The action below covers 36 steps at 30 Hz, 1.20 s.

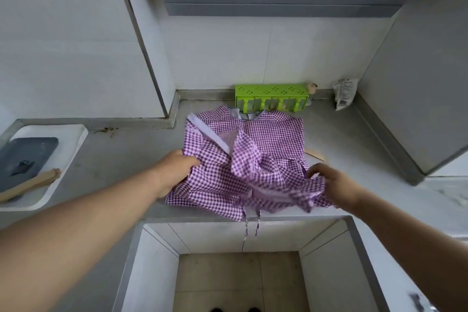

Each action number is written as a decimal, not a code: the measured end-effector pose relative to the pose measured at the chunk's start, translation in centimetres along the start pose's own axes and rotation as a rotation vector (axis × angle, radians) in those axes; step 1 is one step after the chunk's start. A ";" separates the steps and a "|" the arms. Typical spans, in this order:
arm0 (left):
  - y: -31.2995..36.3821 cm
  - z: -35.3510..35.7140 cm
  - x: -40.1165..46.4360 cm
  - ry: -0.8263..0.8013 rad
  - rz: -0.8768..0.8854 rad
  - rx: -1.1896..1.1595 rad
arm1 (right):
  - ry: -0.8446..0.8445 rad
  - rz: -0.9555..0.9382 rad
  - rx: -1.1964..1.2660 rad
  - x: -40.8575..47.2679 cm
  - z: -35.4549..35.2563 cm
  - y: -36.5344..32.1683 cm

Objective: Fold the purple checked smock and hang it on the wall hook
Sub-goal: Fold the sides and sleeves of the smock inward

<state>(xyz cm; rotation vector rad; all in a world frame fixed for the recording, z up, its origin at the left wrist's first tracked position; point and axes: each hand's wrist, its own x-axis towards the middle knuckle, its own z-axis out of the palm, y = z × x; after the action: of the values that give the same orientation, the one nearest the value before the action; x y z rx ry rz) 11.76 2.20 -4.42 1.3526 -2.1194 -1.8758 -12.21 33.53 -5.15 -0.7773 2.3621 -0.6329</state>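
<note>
Left hand (pixel 174 170) pinching left edge of purple checked smock (pixel 266 149), rumpled on worktop (pixel 114 157); right hand (pixel 331 185), fingers (pixel 314 171) curled over right hem. Likely light, limp, shifting; best held at edges.

Both bare forearms reaching forward. Left hand (pixel 174 170) closed on the smock's (pixel 266 139) left edge, fingers tucked into cloth. Right hand (pixel 334 185) pinching its right edge, fingers curled.
</note>
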 end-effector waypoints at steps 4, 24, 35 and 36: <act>0.0 0.1 -0.1 -0.084 -0.051 -0.006 | -0.148 -0.037 -0.206 -0.8 0.8 -0.9; 2.0 -2.2 4.6 -0.003 0.052 0.001 | 0.369 0.142 0.553 3.9 -2.2 -2.5; 4.8 -3.9 11.8 0.083 0.055 -0.014 | 0.453 0.146 0.564 14.9 -5.1 -2.6; 5.3 -3.9 13.4 0.097 0.048 -0.023 | 0.443 0.155 0.568 17.1 -5.6 -2.5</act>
<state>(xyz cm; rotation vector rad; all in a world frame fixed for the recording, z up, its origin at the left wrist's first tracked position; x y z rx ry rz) 2.29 -9.28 -5.90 1.3463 -2.0593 -1.7728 -26.28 22.04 -5.87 -0.2106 2.3877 -1.4391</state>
